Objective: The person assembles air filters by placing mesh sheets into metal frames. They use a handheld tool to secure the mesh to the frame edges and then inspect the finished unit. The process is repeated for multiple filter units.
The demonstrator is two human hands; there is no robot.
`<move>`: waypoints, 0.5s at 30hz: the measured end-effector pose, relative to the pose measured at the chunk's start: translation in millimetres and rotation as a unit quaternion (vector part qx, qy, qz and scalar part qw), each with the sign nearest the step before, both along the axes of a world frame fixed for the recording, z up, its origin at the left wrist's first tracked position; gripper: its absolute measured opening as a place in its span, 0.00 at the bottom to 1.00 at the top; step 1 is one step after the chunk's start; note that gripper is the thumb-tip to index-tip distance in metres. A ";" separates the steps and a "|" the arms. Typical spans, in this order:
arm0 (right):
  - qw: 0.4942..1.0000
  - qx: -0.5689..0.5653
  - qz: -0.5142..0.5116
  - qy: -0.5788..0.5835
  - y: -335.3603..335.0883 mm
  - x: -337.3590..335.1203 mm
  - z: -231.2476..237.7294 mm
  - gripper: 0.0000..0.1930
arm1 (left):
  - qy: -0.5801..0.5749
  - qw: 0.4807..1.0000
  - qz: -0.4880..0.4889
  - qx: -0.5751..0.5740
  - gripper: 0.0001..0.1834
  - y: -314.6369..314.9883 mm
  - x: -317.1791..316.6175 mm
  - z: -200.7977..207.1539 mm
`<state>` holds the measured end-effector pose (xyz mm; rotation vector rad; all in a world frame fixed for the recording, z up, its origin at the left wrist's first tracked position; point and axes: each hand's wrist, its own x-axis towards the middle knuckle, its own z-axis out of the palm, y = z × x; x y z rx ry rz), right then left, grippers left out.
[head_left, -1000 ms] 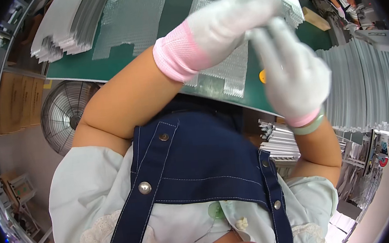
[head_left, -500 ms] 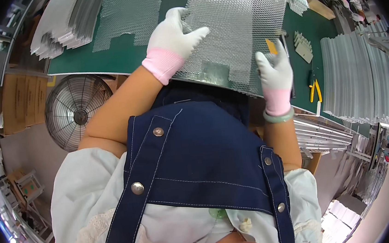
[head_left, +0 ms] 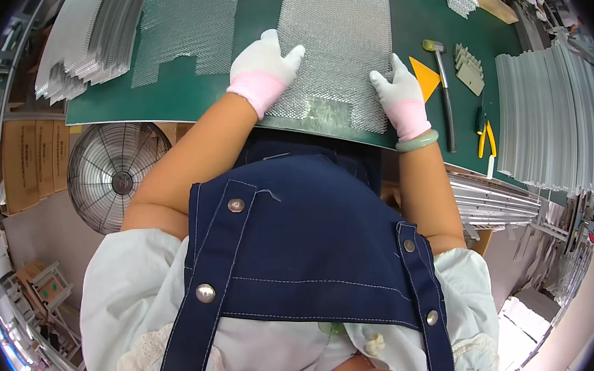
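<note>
Silvery mesh sheet [head_left: 337, 37] lies on the green table [head_left: 180, 97] between left hand [head_left: 262, 60] and right hand [head_left: 400, 94], both spread open at its edges, neither closed around it.

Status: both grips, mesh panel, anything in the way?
Left grip, right grip: open, at opposite edges of silver mesh panel. Panel lying on green table. Yellow triangle and hammer off-panel, just right of right grip.

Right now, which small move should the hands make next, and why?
Perhaps a gentle inward press on the mesh sheet: the left hand is open at its left edge, the right hand open at its right, so steadying it seems to need little reaching.
</note>
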<state>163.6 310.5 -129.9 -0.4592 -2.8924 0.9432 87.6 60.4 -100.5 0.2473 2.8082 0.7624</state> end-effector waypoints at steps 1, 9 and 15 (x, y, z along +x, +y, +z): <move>1.000 -0.019 0.003 0.000 5.6 -1.8 -5.2 0.36 | -0.007 1.000 -0.005 0.016 0.41 -2.2 -6.4 -0.4; 0.984 -0.170 -0.025 -0.044 4.1 0.5 10.4 0.38 | -0.097 0.994 -0.035 0.034 0.41 -3.4 -15.7 29.4; 0.993 -0.119 -0.016 0.008 4.3 6.2 -0.7 0.40 | -0.084 0.993 -0.085 0.009 0.45 -5.7 -13.0 32.0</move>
